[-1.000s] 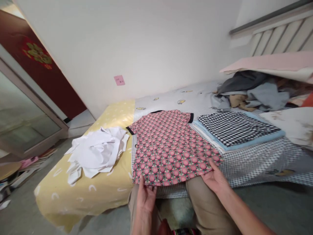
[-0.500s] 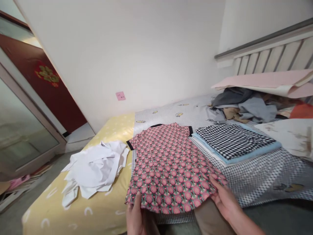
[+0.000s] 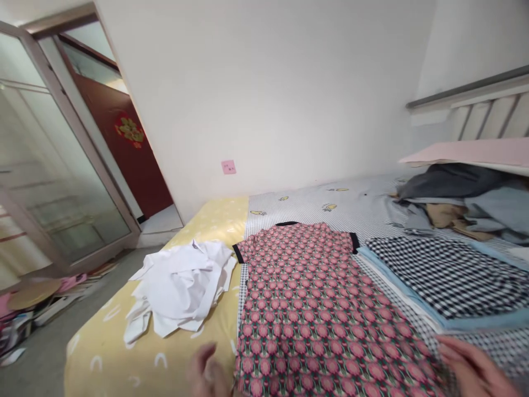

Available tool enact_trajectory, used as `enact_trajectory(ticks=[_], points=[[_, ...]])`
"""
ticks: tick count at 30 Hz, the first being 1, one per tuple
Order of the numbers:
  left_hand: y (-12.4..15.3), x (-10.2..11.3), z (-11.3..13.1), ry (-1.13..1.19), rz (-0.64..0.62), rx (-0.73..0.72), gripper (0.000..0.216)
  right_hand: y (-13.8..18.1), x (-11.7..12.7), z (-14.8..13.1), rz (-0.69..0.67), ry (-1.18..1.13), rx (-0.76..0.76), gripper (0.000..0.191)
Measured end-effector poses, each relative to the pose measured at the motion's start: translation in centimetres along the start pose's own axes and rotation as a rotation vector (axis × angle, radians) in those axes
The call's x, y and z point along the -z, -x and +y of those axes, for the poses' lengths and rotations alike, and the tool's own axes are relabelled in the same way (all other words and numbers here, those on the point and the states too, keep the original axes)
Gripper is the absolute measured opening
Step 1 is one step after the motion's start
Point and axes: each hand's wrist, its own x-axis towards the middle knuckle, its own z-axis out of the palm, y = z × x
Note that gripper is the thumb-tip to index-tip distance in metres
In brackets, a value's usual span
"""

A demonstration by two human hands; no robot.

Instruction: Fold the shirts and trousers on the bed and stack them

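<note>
A short-sleeved dress (image 3: 318, 309) with a pink flower print and black cuffs lies spread on the bed, its collar toward the wall. The lower hem runs out of the picture. Beside its lower left edge is my left hand (image 3: 209, 372), smeared by motion; what its fingers do is unclear. My right hand (image 3: 475, 364) is at the lower right edge of the dress, fingers stretched out, with no cloth visibly gripped. Right of the dress lies a folded black-and-white checked cloth (image 3: 446, 275) on top of light blue cloth (image 3: 475, 321).
A crumpled white garment pile (image 3: 177, 286) lies on the yellow part of the bed (image 3: 119, 353). Dark and grey clothes (image 3: 458, 184) are heaped at the back right under a pink sheet (image 3: 475, 151). A white wall (image 3: 289, 99) stands behind; a glass door (image 3: 53, 160) is at left.
The view has shifted right-to-left and closer, so the dress fills more of it. Both hands held the hem before; now my left hand appears beside the dress and my right fingers are straighter.
</note>
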Motion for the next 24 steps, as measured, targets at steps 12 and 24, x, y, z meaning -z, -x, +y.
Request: enact_trajectory(ticks=[12,24], points=[[-2.8,-19.7,-1.5,-0.232,-1.041,-0.192,0.043,-6.4,-23.4,-3.9,-0.702,0.262,0.531,0.042],[-14.6,-29.6,-4.8,-0.650,-0.760,-0.259,0.034,-23.0,-26.4,-2.6,-0.368,0.902,0.588,0.055]])
